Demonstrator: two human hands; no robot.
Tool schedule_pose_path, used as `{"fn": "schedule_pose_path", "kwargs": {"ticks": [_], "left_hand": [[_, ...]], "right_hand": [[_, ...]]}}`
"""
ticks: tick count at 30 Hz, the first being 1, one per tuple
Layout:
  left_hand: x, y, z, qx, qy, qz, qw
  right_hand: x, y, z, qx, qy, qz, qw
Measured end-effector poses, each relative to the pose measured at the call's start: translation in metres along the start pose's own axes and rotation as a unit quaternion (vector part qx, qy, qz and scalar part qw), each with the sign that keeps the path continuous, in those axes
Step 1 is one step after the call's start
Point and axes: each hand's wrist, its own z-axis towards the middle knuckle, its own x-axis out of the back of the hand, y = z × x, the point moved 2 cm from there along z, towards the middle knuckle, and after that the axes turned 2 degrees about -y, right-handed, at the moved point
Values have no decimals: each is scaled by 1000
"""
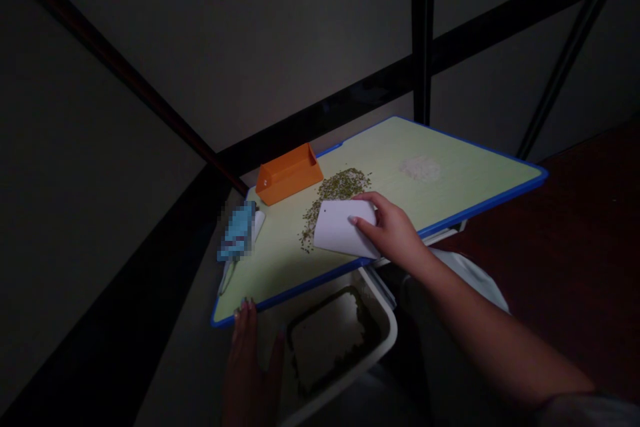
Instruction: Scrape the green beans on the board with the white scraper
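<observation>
My right hand (pixel 393 227) grips a white scraper (pixel 337 223), a curved plastic sheet with a small hole, thumb on top. The scraper stands on the pale green board (pixel 465 173) beside a scattered heap of small green grains (pixel 345 183), near the board's front edge. Some grains trail along the scraper's left side. My left hand (pixel 253 353) is open, fingers outstretched, with the fingertips at the board's front left edge. A smaller spread of whitish grains (pixel 421 168) lies farther right on the board.
An orange open tray (pixel 290 177) sits at the board's back left. A blurred blue item (pixel 237 231) lies at the left edge. Below the front edge is a white tub (pixel 393 330) with dark bits around its floor. Dark-framed panels (pixel 320 47) stand behind the board.
</observation>
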Motion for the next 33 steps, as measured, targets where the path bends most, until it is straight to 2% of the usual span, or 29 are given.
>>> {"fn": "schedule_pose_path", "kwargs": {"ticks": [15,24,33], "left_hand": [[-3,3,1,11,14,-17,1000],[-5,3,1,18,16,-31,999],[-5,5,3,42,7,-30,999]], "right_hand": [[-3,-9,-2,-17,-24,-79,996],[-2,-1,1,11,-15,-12,1000],[-3,-4,-1,1,-36,-54,998]]}}
